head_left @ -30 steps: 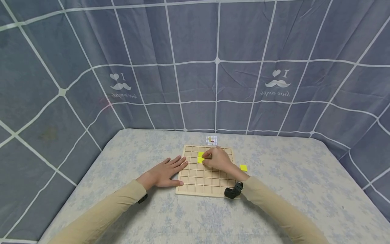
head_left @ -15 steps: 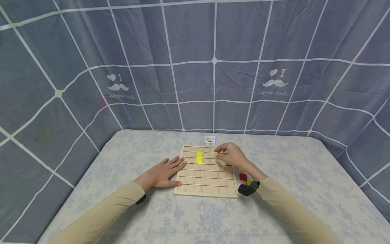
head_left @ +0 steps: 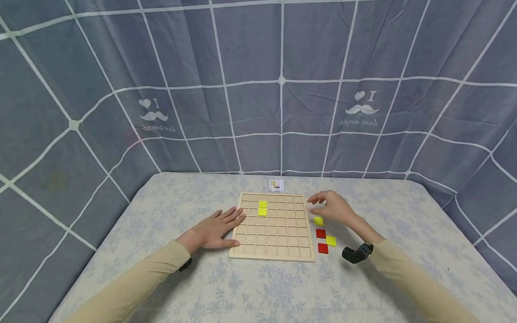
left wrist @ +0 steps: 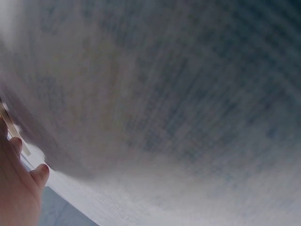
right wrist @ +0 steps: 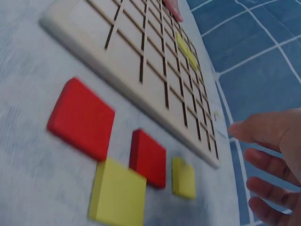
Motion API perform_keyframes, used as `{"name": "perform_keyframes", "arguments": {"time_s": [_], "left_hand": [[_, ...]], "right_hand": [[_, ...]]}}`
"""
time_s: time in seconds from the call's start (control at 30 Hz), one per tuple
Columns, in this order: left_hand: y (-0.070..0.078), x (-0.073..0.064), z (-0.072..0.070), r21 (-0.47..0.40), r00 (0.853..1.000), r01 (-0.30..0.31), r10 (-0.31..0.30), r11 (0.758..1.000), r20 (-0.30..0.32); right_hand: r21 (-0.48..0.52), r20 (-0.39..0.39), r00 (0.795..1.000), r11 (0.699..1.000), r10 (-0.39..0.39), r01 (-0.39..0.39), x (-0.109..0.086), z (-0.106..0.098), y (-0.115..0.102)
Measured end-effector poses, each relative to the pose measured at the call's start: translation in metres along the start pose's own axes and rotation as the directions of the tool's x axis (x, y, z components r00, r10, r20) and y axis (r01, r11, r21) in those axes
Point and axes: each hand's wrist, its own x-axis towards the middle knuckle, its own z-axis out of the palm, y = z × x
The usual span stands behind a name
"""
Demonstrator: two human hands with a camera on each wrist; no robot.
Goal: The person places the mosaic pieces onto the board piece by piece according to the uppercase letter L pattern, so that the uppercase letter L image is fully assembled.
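Observation:
A wooden grid board (head_left: 272, 237) lies flat on the table, with two yellow square tiles (head_left: 262, 208) set one above the other in neighbouring cells. My left hand (head_left: 216, 229) rests with spread fingers along the board's left edge. Just off the board's right edge hovers my right hand (head_left: 333, 207), fingers loosely bent and apart, nothing between them. Below it on the cloth lie a yellow tile (right wrist: 184, 178), a red tile (right wrist: 148, 158), another yellow tile (right wrist: 118, 193) and another red tile (right wrist: 82, 118). The left wrist view is mostly blurred cloth with part of the left hand (left wrist: 19, 188).
A small printed grid card (head_left: 276, 185) with yellow and red marks lies behind the board. The table (head_left: 202, 287) wears a pale floral cloth. A blue-grey curtain (head_left: 258, 107) with white lines closes off the back and sides.
The right hand has let go of the upper yellow tile on the board and moved right, past the board's edge, uncovering the loose tiles. The left hand has stayed in place.

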Motion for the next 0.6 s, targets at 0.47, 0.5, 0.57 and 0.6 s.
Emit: {"name": "perform_keyframes", "arguments": {"time_s": [0.47,0.5,0.57,0.6], "left_hand": [[-0.001,0.001,0.003,-0.008,1.000,0.010,-0.010,1.000,-0.007],[-0.001,0.001,0.003,-0.008,1.000,0.009,-0.009,1.000,-0.008],[-0.001,0.001,0.002,-0.008,1.000,0.008,-0.008,1.000,-0.006],[-0.001,0.001,0.002,-0.007,1.000,0.007,-0.007,1.000,-0.006]], "right_hand": [[-0.006,0.065,0.997,0.999,0.051,-0.051,-0.027,0.004,0.031],[-0.007,0.068,0.996,0.998,0.058,-0.057,-0.028,0.005,0.032],[-0.005,0.071,0.996,0.998,0.057,-0.057,-0.031,0.007,0.034],[-0.002,0.071,0.996,0.999,0.052,-0.052,-0.032,0.008,0.035]]}}
